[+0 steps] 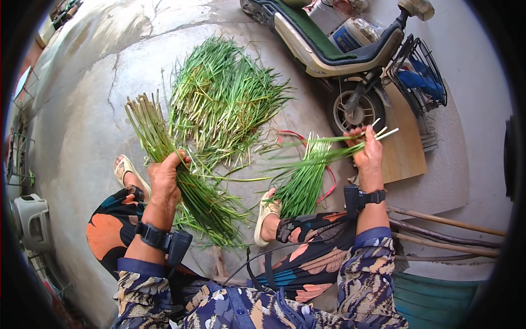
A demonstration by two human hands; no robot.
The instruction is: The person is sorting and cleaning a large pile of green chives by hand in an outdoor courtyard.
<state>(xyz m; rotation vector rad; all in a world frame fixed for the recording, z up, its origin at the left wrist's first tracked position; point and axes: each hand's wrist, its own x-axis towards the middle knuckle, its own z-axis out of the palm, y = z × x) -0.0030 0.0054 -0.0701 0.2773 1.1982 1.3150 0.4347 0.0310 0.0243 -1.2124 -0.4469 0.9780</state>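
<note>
My left hand (166, 178) is closed round a thick bunch of garlic chives (205, 205). Its pale, dry-looking stem ends point up and away, and the green leaves hang toward me. A few chive stalks (387, 132) are pinched in my right hand (367, 149), white ends to the right, leaves trailing left. Below those leaves, a neater bundle of chives (300, 189) lies by my right foot, white ends away from me. Red string (331, 186) shows around that bundle's edges. A large loose heap of chives (227, 93) spreads on the floor ahead.
An electric scooter (334, 63) stands at the far right, its wheel near my right hand. A wooden board (402, 145) lies beside it. Several long poles (449, 222) reach in from the right. A pale plastic stool (34, 219) is at the left edge. The floor (82, 126) is cracked concrete.
</note>
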